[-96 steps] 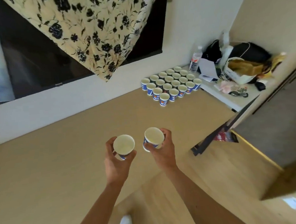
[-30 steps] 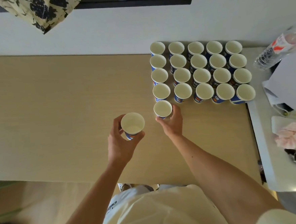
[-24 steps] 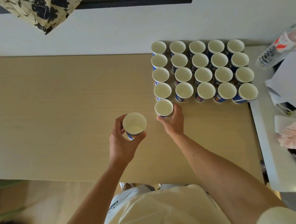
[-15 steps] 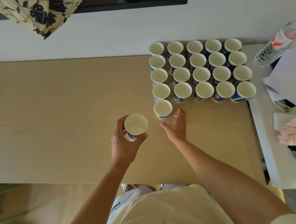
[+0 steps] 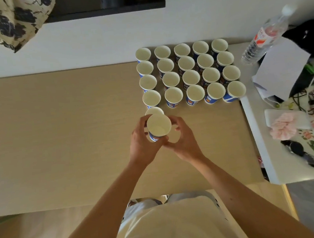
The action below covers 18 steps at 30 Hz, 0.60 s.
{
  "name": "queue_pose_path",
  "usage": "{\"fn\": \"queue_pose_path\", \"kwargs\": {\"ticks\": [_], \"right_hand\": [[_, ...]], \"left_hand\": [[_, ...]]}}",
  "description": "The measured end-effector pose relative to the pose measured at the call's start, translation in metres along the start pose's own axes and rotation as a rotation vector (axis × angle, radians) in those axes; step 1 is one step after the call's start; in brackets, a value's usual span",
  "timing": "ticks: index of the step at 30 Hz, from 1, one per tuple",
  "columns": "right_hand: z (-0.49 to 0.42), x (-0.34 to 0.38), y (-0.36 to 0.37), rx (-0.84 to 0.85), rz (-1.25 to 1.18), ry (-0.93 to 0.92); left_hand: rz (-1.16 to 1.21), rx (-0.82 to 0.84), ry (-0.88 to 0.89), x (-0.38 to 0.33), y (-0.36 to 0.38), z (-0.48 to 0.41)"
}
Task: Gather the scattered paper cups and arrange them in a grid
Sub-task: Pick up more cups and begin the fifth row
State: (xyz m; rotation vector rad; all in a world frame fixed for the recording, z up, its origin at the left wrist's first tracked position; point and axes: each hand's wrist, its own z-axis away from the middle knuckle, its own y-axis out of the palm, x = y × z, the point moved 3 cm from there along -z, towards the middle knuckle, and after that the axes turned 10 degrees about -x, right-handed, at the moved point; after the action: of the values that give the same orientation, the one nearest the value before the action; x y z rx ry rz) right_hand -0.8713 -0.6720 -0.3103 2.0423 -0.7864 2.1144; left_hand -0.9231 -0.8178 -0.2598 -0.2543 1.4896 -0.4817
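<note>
While standing over the tan table, gripping one paper cup upright in the left hand, wrapping its blue wall with fingers and thumb. Holding it above the tabletop, just in front of the grid of cups and overlapping a lone cup at the grid's near left corner. Curving the right hand round the held cup's right side, keeping fingertips close by the rim and the thumb against the left thumb underneath; not showing plainly whether touching or gripping, so cannot tell. Showing four rows of five cups, all upright, mouths up, packed close at the table's far right against the wall, with the lone cup starting a fifth row in the left column. Lying on the white side table at right: a water bottle, a sheet of paper, a pink scrunchie and a dark watch. Hanging at upper left, a floral cloth.
</note>
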Motion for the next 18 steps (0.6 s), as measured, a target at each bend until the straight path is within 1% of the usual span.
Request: {"fn": "queue_pose_path", "kwargs": {"ticks": [5,10,13,18], "right_hand": [[0.003,-0.002,-0.010,-0.056,-0.001,0.024],[0.001,-0.011,-0.013,-0.097,-0.013,0.040],[-0.006,-0.022,-0.018,-0.177,-0.028,0.048],[-0.022,-0.055,-0.021,-0.284,0.043,0.146]], "left_hand": [[0.004,0.072,0.008,-0.006,0.018,-0.001],[-0.005,0.201,0.036,-0.008,0.024,0.000],[-0.040,0.167,0.051,-0.005,0.019,0.001],[-0.039,0.044,-0.040,0.010,0.005,0.004]]}}
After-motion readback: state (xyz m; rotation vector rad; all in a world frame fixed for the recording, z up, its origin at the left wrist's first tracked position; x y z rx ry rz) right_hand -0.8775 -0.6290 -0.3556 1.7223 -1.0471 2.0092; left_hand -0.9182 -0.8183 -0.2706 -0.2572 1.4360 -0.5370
